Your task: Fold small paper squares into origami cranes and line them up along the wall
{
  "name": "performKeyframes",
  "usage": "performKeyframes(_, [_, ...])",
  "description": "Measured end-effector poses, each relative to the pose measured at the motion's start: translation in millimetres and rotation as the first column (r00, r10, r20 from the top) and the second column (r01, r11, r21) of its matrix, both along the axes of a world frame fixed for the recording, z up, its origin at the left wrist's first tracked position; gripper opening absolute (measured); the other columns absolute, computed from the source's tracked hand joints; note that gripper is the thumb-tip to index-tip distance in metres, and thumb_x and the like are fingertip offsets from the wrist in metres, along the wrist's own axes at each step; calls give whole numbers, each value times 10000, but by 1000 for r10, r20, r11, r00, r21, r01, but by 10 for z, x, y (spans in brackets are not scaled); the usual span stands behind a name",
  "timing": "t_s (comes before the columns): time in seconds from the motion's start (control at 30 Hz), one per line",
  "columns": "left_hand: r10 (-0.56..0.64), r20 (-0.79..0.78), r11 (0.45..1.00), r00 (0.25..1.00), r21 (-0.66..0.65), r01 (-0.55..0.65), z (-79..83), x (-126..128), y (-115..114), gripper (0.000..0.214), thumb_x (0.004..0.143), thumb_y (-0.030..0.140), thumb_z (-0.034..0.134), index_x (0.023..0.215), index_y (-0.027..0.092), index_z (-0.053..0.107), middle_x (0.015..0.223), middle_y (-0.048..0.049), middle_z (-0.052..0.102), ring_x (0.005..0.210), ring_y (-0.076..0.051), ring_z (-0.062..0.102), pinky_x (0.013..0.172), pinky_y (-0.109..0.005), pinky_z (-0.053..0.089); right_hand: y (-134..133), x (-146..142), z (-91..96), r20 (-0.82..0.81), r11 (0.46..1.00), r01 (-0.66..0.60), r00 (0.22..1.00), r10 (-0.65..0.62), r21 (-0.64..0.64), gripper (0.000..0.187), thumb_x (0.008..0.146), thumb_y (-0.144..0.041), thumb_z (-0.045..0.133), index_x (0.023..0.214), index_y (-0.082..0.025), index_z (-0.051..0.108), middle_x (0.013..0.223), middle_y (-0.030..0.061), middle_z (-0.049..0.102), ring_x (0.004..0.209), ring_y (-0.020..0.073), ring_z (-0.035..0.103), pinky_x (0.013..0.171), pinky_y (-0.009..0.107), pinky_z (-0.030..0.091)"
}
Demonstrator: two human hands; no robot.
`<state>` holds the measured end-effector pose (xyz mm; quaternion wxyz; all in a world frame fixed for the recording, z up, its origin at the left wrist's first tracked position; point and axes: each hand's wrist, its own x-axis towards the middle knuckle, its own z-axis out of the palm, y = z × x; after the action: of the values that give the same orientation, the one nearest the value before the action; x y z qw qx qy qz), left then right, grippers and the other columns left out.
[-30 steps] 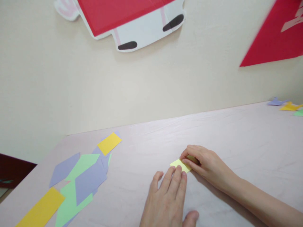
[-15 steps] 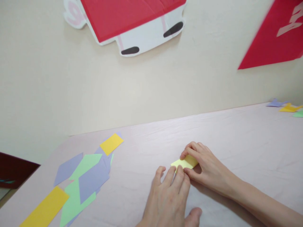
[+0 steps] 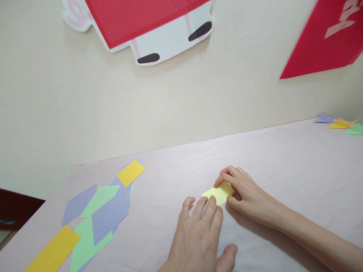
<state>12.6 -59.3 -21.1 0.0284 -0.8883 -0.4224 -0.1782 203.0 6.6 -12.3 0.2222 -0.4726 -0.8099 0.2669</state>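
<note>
A small pale yellow folded paper (image 3: 217,195) lies on the pinkish table (image 3: 283,162) near its front middle. My right hand (image 3: 244,192) curls over the paper's right end, with fingers and thumb pinching it. My left hand (image 3: 200,234) lies flat just in front of the paper, its stretched fingertips pressing down on the near edge.
At the left lies a spread of cut paper shapes (image 3: 96,215) in purple and green, with yellow strips (image 3: 131,172) among them. More coloured pieces (image 3: 340,124) sit at the far right by the wall. Red and white paper decorations (image 3: 147,26) hang on the cream wall.
My right hand has slid a little up and back along the yellow paper, uncovering more of its surface. My left hand stays pressed on the near edge. The view shifted slightly.
</note>
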Motion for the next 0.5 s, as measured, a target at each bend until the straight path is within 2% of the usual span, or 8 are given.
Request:
performKeyframes(0.17, [12, 27, 1000, 1000, -17, -12, 24, 0, -1, 440, 770, 517, 662, 1036, 168, 624, 1218, -96, 664, 1108, -278, 579, 970, -464, 350, 46, 67, -5, -22, 1000, -5, 1000, 4, -31, 467, 623, 52, 420, 958, -218, 600, 1021, 56, 536, 988, 246, 471, 895, 438, 402])
performKeyframes(0.3, [41, 47, 999, 998, 28, -43, 48, -44, 1, 337, 744, 453, 688, 912, 167, 630, 1234, -139, 646, 1149, -304, 556, 953, -468, 362, 75, 99, -21, -43, 998, -7, 999, 4, -64, 496, 625, 63, 404, 962, -223, 630, 1018, 56, 543, 994, 245, 471, 893, 428, 406])
performKeyframes(0.5, [39, 82, 994, 996, 97, -47, -46, -122, -14, 289, 751, 375, 661, 953, 174, 614, 1292, -145, 607, 1188, -322, 522, 963, -488, 358, 97, 144, 18, -77, 994, -16, 997, 7, -107, 489, 646, 35, 385, 979, -224, 632, 1021, 63, 561, 1001, 249, 491, 873, 429, 431])
